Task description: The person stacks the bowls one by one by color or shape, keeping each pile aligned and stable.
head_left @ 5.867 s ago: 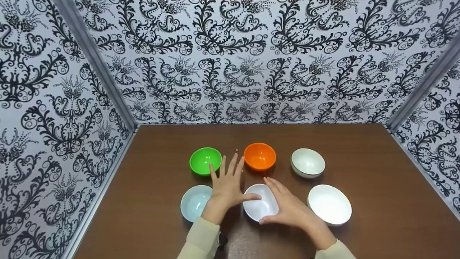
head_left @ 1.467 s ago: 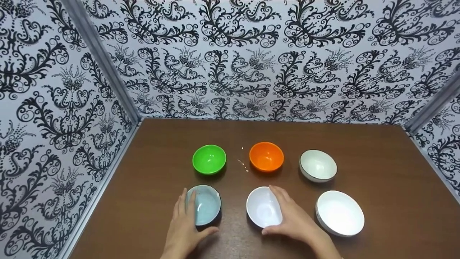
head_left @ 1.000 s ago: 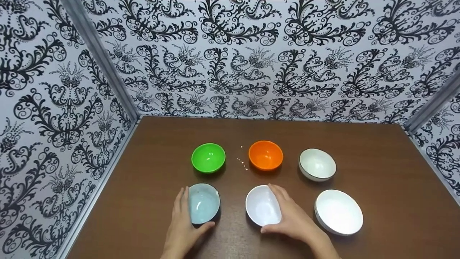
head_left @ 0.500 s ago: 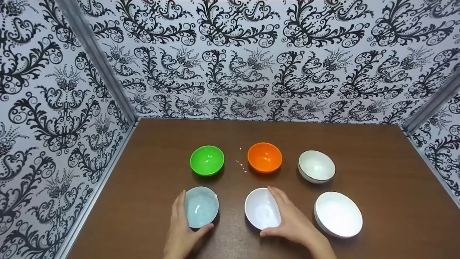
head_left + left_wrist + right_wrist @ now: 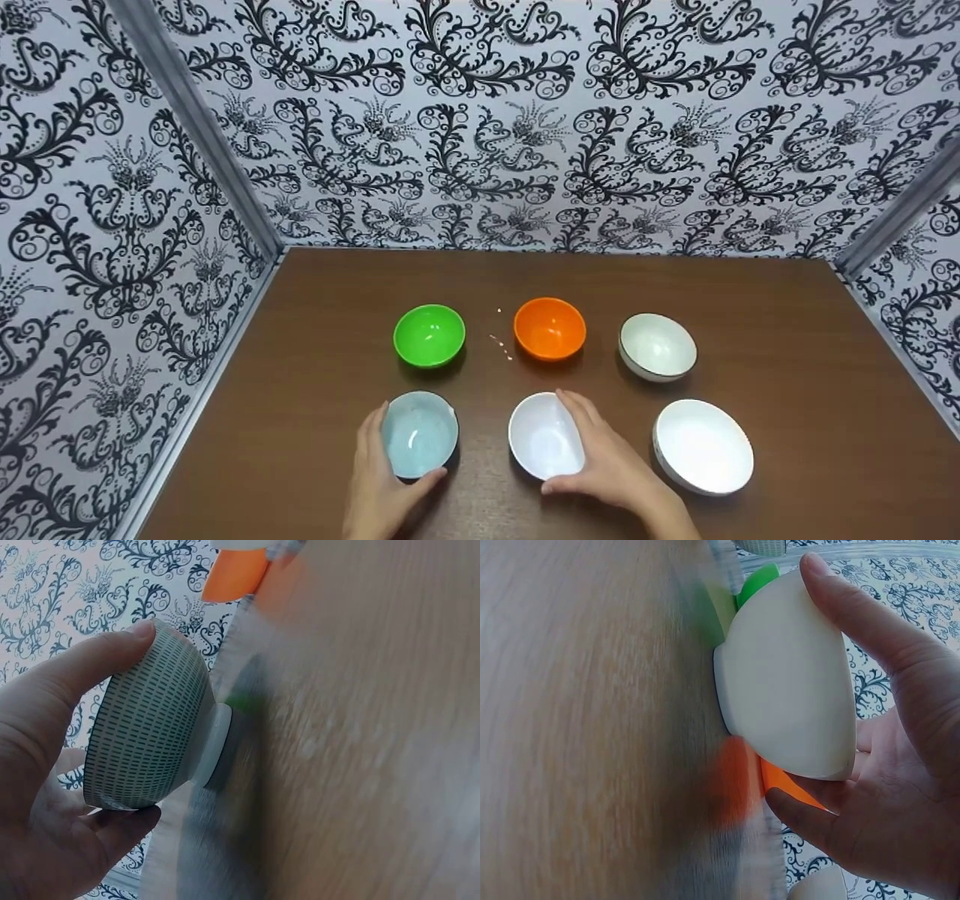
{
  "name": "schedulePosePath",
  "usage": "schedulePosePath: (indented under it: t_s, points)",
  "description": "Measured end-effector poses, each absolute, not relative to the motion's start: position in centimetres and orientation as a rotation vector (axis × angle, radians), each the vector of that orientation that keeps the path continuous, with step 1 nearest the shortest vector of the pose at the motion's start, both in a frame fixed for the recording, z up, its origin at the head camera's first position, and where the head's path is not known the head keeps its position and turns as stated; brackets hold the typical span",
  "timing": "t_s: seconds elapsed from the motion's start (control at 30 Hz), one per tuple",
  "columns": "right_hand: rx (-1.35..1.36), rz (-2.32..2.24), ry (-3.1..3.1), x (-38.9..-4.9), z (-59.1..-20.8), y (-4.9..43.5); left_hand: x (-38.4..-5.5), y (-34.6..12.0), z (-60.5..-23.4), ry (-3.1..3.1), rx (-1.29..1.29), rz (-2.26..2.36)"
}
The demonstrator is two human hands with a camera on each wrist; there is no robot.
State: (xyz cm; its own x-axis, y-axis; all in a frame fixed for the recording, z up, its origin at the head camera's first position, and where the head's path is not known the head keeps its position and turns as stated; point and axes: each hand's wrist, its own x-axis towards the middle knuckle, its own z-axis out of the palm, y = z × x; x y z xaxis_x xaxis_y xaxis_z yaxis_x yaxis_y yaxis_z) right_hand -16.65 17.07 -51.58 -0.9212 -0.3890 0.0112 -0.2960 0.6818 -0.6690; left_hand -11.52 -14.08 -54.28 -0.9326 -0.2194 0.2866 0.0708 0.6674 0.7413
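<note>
My left hand (image 5: 382,476) grips a light blue bowl (image 5: 421,435) at the front left, thumb at the near rim and fingers round its left side. In the left wrist view the outside of this bowl (image 5: 150,724) carries rows of green dashes, and its white foot faces the wooden surface, close to it. A plain white bowl (image 5: 545,436) sits to its right, and my right hand (image 5: 611,457) holds it from the right, thumb at the near rim, fingers at the far side. The right wrist view shows that bowl's smooth cream outside (image 5: 791,682) with its base right at the table.
Behind stand a green bowl (image 5: 429,336), an orange bowl (image 5: 550,329) and a dark-rimmed pale bowl (image 5: 658,347). A larger white bowl (image 5: 703,448) is right of my right hand. Small pale specks (image 5: 501,344) lie on the brown table (image 5: 300,337), with patterned walls (image 5: 495,135) around.
Both hands, spread in the air at first, came down to the bowls. The left fingers moved from over the light blue bowl to its left side and closed round it. Lately the hands barely move.
</note>
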Motion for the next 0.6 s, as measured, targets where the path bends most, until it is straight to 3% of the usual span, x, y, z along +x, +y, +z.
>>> schedulePosePath:
  t_s: [0.6]
  points:
    - [-0.573,-1.09,2.747,-16.58,-52.01,17.24,-11.61,-13.34,-54.43,-2.505,0.138,-1.086]
